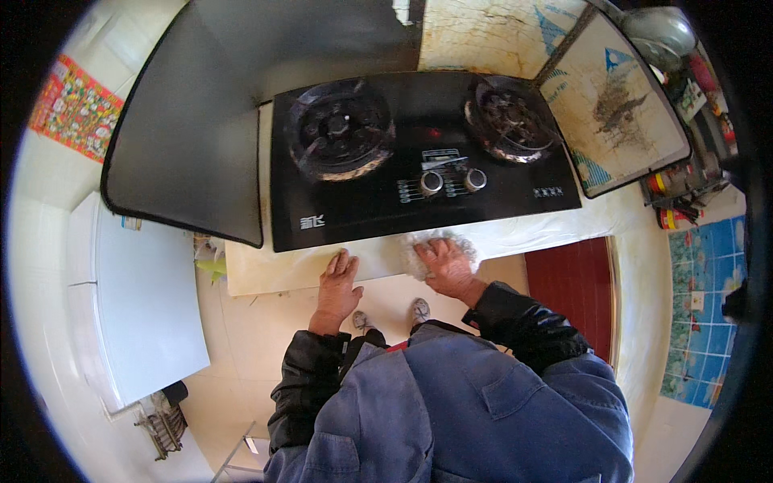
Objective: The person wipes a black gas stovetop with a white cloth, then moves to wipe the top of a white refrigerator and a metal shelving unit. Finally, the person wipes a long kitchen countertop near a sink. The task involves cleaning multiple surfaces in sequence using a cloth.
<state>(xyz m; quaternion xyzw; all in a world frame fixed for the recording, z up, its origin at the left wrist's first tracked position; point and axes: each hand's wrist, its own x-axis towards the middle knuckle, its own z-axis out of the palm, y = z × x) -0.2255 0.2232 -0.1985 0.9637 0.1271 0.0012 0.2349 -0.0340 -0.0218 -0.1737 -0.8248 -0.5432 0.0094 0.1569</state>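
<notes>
Under my right hand (448, 267) is a bunched whitish, fluffy cloth or mesh scrubber (416, 256), pressed on the front strip of the pale countertop (272, 268). My left hand (338, 287) rests its fingertips on that strip, further left, with nothing visible in it. Just beyond both hands lies a black glass two-burner gas hob (362, 208). Its left burner (341, 127) and right burner (512, 121) carry dark pan supports. Two round control knobs, the left one (431, 182) and the right one (476, 179), sit between the burners, towards the front.
A dark splash guard (187, 139) stands left and behind the hob, and a stained panel (616, 115) stands at its right. Jars and a metal bowl (664, 30) crowd the right rack. A white refrigerator (151, 290) is on the left, a dark red cabinet door (567, 290) on the right.
</notes>
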